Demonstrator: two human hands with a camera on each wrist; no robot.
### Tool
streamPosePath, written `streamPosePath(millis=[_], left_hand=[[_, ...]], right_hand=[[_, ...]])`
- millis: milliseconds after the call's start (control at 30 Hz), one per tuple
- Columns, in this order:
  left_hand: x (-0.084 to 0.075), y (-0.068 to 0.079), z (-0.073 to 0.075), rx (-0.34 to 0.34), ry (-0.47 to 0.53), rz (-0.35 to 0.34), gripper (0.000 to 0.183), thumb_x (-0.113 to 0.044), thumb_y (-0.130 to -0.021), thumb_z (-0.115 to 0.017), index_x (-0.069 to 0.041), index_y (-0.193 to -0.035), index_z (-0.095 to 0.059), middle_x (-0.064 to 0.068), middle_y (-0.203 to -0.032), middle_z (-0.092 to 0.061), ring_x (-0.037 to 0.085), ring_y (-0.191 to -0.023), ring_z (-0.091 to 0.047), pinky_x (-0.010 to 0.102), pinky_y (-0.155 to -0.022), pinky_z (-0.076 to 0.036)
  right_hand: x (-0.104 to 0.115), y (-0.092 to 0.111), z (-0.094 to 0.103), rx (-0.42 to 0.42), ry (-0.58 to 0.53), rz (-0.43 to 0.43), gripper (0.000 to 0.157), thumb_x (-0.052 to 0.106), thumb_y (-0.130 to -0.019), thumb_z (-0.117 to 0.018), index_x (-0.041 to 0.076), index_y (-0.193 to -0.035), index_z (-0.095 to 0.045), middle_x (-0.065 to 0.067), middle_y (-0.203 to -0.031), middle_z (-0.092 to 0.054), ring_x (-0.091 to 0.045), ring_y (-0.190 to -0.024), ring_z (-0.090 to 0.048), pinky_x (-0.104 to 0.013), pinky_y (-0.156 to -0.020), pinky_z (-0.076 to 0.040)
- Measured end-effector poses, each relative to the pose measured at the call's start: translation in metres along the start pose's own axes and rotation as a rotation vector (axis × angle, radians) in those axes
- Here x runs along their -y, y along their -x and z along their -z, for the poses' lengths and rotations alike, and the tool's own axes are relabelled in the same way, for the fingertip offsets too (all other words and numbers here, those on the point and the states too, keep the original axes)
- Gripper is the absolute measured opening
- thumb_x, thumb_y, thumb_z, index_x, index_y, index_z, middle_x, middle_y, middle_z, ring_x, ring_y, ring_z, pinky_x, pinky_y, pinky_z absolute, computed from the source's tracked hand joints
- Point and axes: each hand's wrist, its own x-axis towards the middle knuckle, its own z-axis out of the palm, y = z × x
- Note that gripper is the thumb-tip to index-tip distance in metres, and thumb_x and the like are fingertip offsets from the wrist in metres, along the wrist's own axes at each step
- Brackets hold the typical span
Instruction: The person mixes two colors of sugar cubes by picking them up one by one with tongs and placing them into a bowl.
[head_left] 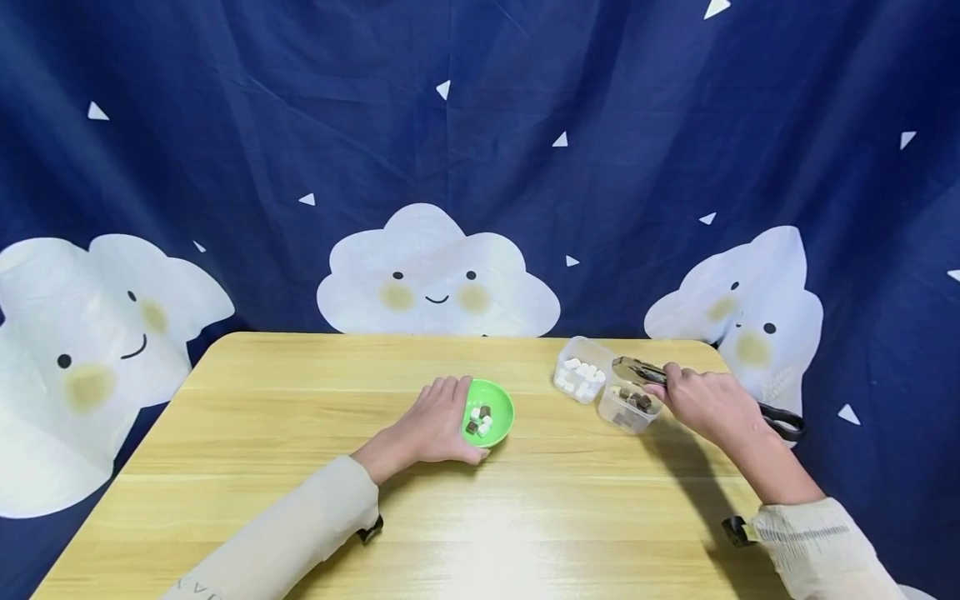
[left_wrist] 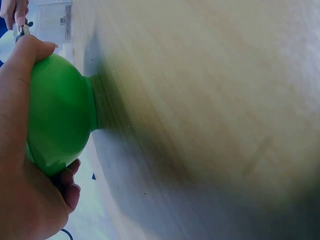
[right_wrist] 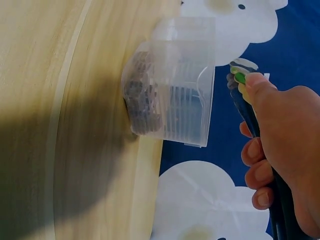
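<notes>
My left hand (head_left: 435, 423) grips a small green bowl (head_left: 505, 415), its thumb on the near side and fingers round the far side. Several white and brown cubes lie in the bowl. In the left wrist view, the bowl's foot (left_wrist: 92, 102) is right at the tabletop. My right hand (head_left: 708, 402) holds tongs (head_left: 637, 370) with black handles, their metal tips above a clear plastic tub (head_left: 621, 422) of brown pieces. In the right wrist view, the tongs (right_wrist: 244, 106) sit in curled fingers with the thumb pressing on top, just above the tub's rim.
A second clear tub (head_left: 561, 373) with white pieces stands left of the brown one, close against it. Both are near the back right of the wooden table (head_left: 330, 383). Behind hangs a dark blue curtain (head_left: 510, 183) with white clouds.
</notes>
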Motion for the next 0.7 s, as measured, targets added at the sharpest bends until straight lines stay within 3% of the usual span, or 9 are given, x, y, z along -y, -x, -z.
streamPosePath(millis=[233,400,700], left_hand=[[-0.001,0.000,0.001,0.004,0.000,0.002,0.118,-0.068,-0.064,-0.078,-0.001,-0.151,-0.034,0.011,-0.117,-0.053,0.024,-0.103,-0.046,0.037,-0.089,-0.041],[-0.001,0.000,0.000,0.002,0.000,0.001,0.119,-0.068,-0.064,-0.078,-0.002,-0.152,-0.034,0.011,-0.117,-0.053,0.024,-0.103,-0.046,0.037,-0.089,-0.041],[0.000,0.001,0.000,-0.001,0.008,0.000,0.120,-0.068,-0.064,-0.079,-0.001,-0.152,-0.033,0.012,-0.118,-0.053,0.024,-0.104,-0.046,0.038,-0.089,-0.041]], right_hand=[[0.006,-0.003,0.000,0.001,-0.008,-0.016,0.049,0.045,-0.105,-0.053,0.005,-0.079,-0.047,-0.003,-0.055,-0.043,-0.023,-0.038,-0.039,-0.046,-0.037,-0.036],[0.013,-0.007,0.003,-0.011,-0.016,-0.020,0.056,0.053,-0.109,-0.039,0.005,-0.081,-0.047,-0.003,-0.056,-0.042,-0.023,-0.039,-0.039,-0.045,-0.038,-0.035],[0.025,-0.013,0.006,-0.132,-0.014,0.020,0.071,0.064,-0.106,-0.015,0.005,-0.079,-0.045,-0.002,-0.055,-0.038,-0.020,-0.037,-0.032,-0.042,-0.036,-0.030]])
